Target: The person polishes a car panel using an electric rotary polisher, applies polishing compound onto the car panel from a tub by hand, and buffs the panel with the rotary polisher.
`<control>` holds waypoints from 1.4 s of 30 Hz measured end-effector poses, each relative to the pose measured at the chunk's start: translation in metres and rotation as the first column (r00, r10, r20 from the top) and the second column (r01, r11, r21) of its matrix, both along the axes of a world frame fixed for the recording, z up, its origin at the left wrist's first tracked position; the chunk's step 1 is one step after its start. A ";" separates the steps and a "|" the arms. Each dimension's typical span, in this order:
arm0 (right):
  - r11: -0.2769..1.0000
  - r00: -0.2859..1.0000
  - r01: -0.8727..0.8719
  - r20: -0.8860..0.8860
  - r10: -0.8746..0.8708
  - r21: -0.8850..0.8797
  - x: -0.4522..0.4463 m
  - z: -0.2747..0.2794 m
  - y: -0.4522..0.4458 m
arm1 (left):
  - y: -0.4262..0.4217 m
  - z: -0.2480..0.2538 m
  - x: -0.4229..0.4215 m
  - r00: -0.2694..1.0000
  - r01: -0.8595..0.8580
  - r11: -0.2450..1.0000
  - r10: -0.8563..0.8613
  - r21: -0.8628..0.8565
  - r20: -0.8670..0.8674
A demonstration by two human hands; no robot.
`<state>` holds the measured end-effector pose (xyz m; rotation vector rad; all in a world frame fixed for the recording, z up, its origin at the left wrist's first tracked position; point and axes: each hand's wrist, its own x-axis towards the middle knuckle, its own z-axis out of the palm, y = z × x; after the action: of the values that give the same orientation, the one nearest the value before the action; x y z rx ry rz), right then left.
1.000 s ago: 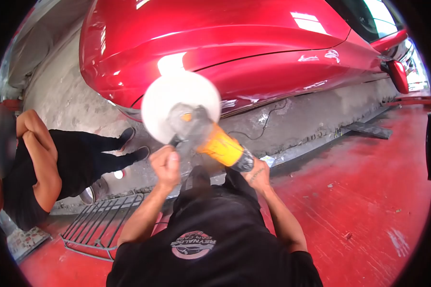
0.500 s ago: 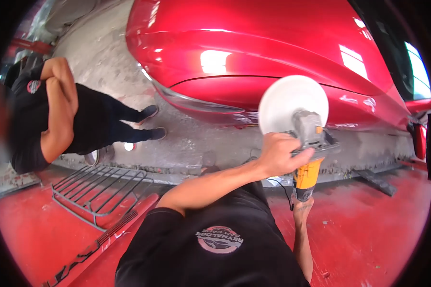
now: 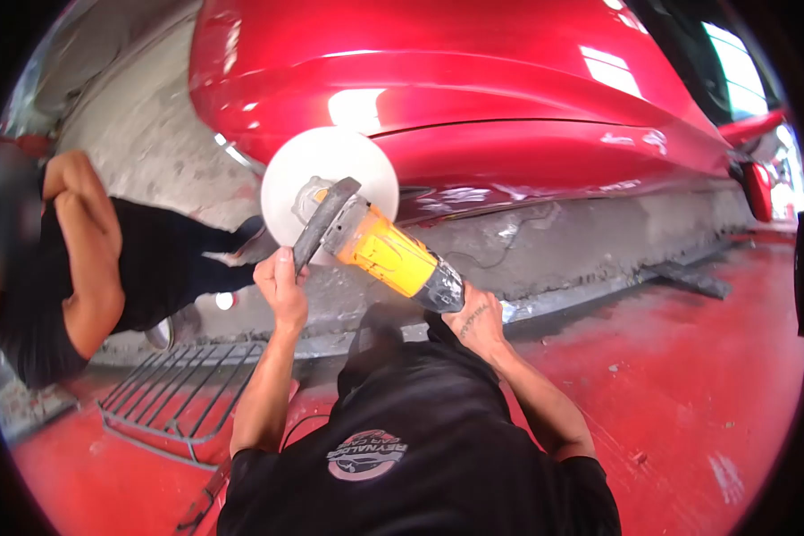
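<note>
Both hands hold a yellow and black rotary polisher (image 3: 389, 259), tilted across the front of my body. My left hand (image 3: 281, 284) is closed round the end of its black front handle. At the rear end of the tool body, my right hand (image 3: 476, 320) is wrapped round the dark grip. The wide white polishing pad (image 3: 286, 183) faces the front corner of a glossy red car (image 3: 473, 98) and covers much of the headlight area. Whether pad and paint touch, I cannot tell. Whitish smears (image 3: 473, 193) mark the car's lower side.
At the left a person (image 3: 156, 255) in dark clothes stands with arms folded. A black metal rack (image 3: 183, 393) lies on the red floor (image 3: 670, 393). A dark flat piece (image 3: 688, 280) rests near the concrete edge at right. A thin cord (image 3: 500, 255) trails over the concrete.
The polisher has swung left along the car, from the front fender to the front corner, and its body now slants. Both hands moved left with it. My view has shifted too.
</note>
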<state>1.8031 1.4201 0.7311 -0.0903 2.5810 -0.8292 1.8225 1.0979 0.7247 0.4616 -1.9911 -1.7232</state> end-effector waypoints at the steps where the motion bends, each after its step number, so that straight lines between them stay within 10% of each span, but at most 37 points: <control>1: 0.999 0.999 0.037 -0.017 -0.037 0.028 0.002 0.005 0.013 | 0.013 0.002 -0.002 1.000 -0.023 1.000 0.024 -0.017 0.017; 9: 0.979 0.981 0.185 0.036 -0.188 0.082 -0.006 0.074 0.189 | 0.196 0.093 -0.076 0.967 0.248 0.968 -0.250 -0.043 -0.043; 17: 0.884 0.900 0.410 -0.059 -0.432 -0.225 -0.036 0.127 0.403 | 0.418 0.139 -0.176 0.871 0.484 0.874 -0.479 0.033 -0.109; 24: 0.780 0.779 0.626 0.066 -0.623 -0.018 -0.070 0.179 0.526 | 0.595 0.167 -0.279 0.794 0.570 0.818 -0.574 -0.083 -0.203; 32: 0.916 0.915 0.401 0.044 -0.402 0.019 -0.079 0.166 0.492 | 0.513 0.161 -0.219 0.806 0.590 0.807 -0.590 -0.027 -0.049; 35: 0.870 0.935 0.353 0.094 -0.342 -0.345 -0.073 0.117 0.462 | 0.458 0.154 -0.184 0.869 0.474 0.880 -0.465 0.017 -0.169; 42: 0.988 0.988 0.151 0.027 -0.150 -0.034 -0.114 0.151 0.425 | 0.424 0.159 -0.162 0.918 0.393 0.919 -0.388 0.045 -0.089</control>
<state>1.6890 1.8449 0.8824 0.1051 2.5744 -0.9249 1.6610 1.5220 0.8841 0.0079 -2.0804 -2.0071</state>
